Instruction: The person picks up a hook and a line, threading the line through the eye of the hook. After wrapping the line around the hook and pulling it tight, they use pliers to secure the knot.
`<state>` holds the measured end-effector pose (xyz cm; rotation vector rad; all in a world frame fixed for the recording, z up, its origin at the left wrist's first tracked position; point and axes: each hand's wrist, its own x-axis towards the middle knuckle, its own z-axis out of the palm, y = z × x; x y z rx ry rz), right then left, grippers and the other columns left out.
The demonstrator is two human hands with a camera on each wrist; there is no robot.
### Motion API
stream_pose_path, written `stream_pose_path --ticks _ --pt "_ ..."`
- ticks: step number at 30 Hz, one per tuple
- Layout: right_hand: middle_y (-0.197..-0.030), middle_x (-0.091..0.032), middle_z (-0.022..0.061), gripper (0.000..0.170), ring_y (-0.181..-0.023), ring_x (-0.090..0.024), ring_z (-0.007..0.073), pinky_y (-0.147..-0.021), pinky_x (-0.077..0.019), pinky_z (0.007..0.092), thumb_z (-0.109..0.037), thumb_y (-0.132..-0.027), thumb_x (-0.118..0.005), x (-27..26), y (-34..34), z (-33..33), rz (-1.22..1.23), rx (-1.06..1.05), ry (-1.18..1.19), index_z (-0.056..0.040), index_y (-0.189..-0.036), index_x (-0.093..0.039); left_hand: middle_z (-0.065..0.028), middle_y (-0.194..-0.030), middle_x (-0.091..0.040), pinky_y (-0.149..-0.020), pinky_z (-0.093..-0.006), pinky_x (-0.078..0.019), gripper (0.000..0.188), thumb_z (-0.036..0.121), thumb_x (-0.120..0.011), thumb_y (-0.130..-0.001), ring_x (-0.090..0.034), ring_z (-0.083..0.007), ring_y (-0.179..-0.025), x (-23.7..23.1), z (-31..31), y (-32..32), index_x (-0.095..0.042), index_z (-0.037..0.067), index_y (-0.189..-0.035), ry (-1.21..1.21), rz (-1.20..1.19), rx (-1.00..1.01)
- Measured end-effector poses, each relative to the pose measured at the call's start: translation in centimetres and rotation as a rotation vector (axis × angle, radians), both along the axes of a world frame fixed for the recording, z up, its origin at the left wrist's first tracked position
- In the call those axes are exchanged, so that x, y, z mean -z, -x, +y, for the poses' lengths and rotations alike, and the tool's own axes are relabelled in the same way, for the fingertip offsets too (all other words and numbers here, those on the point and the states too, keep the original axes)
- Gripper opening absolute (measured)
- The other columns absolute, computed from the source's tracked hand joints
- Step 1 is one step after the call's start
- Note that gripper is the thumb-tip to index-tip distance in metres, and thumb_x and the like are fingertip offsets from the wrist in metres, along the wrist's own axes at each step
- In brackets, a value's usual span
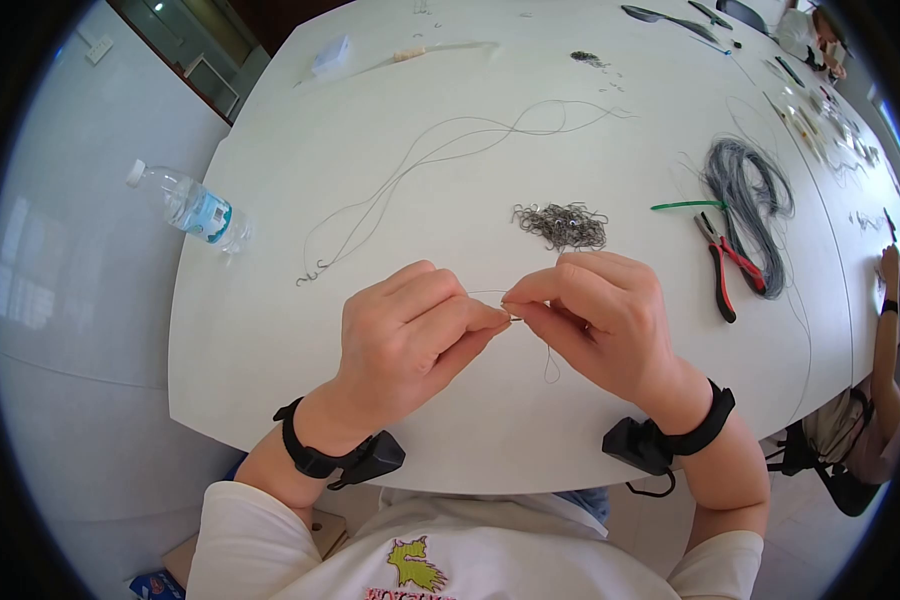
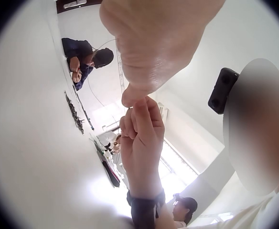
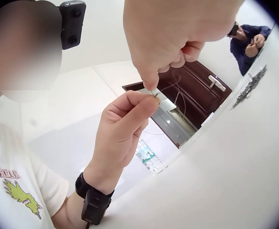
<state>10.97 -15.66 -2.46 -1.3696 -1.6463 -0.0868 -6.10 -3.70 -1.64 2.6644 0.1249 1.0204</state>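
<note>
Both hands meet above the white table (image 1: 450,400), fingertips nearly touching. The left hand (image 1: 400,335) pinches a small metal hook (image 1: 516,319) between thumb and forefinger. The right hand (image 1: 605,315) pinches thin line beside it, and a small loop of line (image 1: 552,370) hangs below its fingers. In the right wrist view the hook's tip (image 3: 156,95) shows at the left fingertips, with the right hand (image 3: 177,33) just above. Most of the hook is hidden by the fingers.
Beyond the hands lies a pile of hooks (image 1: 565,226), with long looped lines (image 1: 400,172) to its left. A bottle (image 1: 205,215) lies at the left edge. Pliers (image 1: 727,265) and a grey line bundle (image 1: 750,200) are on the right. Other people sit around the table.
</note>
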Motion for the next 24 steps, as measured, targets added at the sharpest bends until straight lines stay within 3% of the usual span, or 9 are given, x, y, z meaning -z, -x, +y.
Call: stream_pose_path --ticks 2,6,12,14,18,20,21,23,24 --pt "-0.066 -0.06 0.0024 0.012 -0.052 -0.056 0.0182 -0.048 -0.0424 0.0294 -0.004 -0.078 -0.076 0.2 0.1 0.1 0.127 0.001 0.041 -0.0102 -0.084 -0.068 0.0013 -0.065 -0.052 -0.046 -0.0279 -0.0317 0.02 -0.002 -0.085 -0.067 -0.045 -0.0132 -0.056 0.0 0.1 0.0 -0.072 0.008 -0.078 0.005 -0.013 0.041" --pt "-0.066 -0.061 0.0026 0.008 -0.051 -0.053 0.0152 -0.048 -0.041 0.0277 -0.004 -0.082 -0.076 0.3 0.4 0.1 0.243 -0.001 0.123 -0.0085 -0.083 -0.069 0.0018 -0.065 -0.051 -0.046 -0.0276 -0.0316 0.021 -0.001 -0.086 -0.066 -0.045 -0.0134 -0.057 -0.2 0.2 0.1 -0.072 0.009 -0.078 -0.013 -0.027 0.065" --pt "-0.057 -0.051 0.0008 0.005 -0.049 -0.041 0.008 -0.047 -0.033 0.0255 -0.008 -0.087 -0.073 0.4 0.9 -0.2 0.477 -0.041 0.302 -0.0053 -0.085 -0.07 0.0024 -0.065 -0.05 -0.046 -0.027 -0.0309 0.023 -0.002 -0.085 -0.066 -0.044 -0.0134 -0.057 -0.6 0.0 0.6 -0.074 0.01 -0.082 -0.029 -0.092 0.053" --pt "-0.053 -0.045 -0.0014 0.005 -0.049 -0.037 0.0054 -0.047 -0.0299 0.0253 -0.009 -0.089 -0.072 0.4 1.0 -0.3 0.609 -0.094 0.398 -0.0042 -0.087 -0.07 0.0012 -0.067 -0.054 -0.046 -0.0271 -0.0382 0.022 -0.002 -0.083 -0.068 -0.05 -0.0152 -0.057 -0.6 0.0 0.7 -0.071 0.01 -0.083 -0.02 -0.099 0.045" --pt "-0.053 -0.044 -0.0028 0.006 -0.05 -0.035 0.0043 -0.047 -0.0291 0.0254 -0.009 -0.09 -0.07 0.4 1.1 -0.5 0.657 -0.129 0.454 -0.004 -0.088 -0.071 0.0008 -0.072 -0.058 -0.045 -0.0262 -0.0383 0.021 -0.003 -0.083 -0.071 -0.05 -0.0118 -0.057 -0.4 -0.2 0.9 -0.071 0.01 -0.083 0.123 -0.072 0.051" --pt "-0.053 -0.046 -0.0014 0.004 -0.048 -0.036 0.006 -0.046 -0.0304 0.0258 -0.009 -0.089 -0.071 0.1 1.1 -0.5 0.66 -0.139 0.476 -0.0045 -0.088 -0.071 0.0032 -0.076 -0.058 -0.051 -0.0226 -0.0395 0.015 -0.002 -0.079 -0.081 -0.049 -0.0073 -0.061 -0.5 -0.2 1.0 -0.07 0.009 -0.088 0.394 -0.02 0.058" --pt "-0.053 -0.046 -0.0014 0.004 -0.048 -0.036 0.006 -0.046 -0.0304 0.0258 -0.009 -0.089 -0.071 0.1 1.2 -0.5 0.659 -0.141 0.473 -0.0045 -0.088 -0.071 0.0032 -0.076 -0.058 -0.051 -0.0226 -0.0395 0.015 -0.002 -0.079 -0.081 -0.049 -0.0073 -0.061 -0.2 -0.1 0.9 -0.07 0.009 -0.088 0.39 -0.02 0.057" --pt "-0.054 -0.05 0.0014 0.004 -0.046 -0.042 0.0093 -0.046 -0.034 0.0262 -0.009 -0.087 -0.071 0.1 0.8 -0.3 0.514 -0.159 0.407 -0.0047 -0.088 -0.07 0.0063 -0.076 -0.052 -0.056 -0.0195 -0.0362 0.006 0.008 -0.072 -0.092 -0.043 -0.0043 -0.063 0.6 0.5 0.5 -0.067 0.008 -0.095 1.172 -0.212 0.097" --pt "-0.054 -0.05 0.0014 0.004 -0.046 -0.042 0.0093 -0.046 -0.034 0.0262 -0.009 -0.087 -0.071 0.0 0.7 -0.3 0.516 -0.167 0.402 -0.0047 -0.088 -0.07 0.0063 -0.076 -0.052 -0.056 -0.0195 -0.0362 0.006 0.008 -0.072 -0.092 -0.043 -0.0043 -0.063 0.3 0.9 0.6 -0.067 0.008 -0.095 1.166 -0.211 0.09"
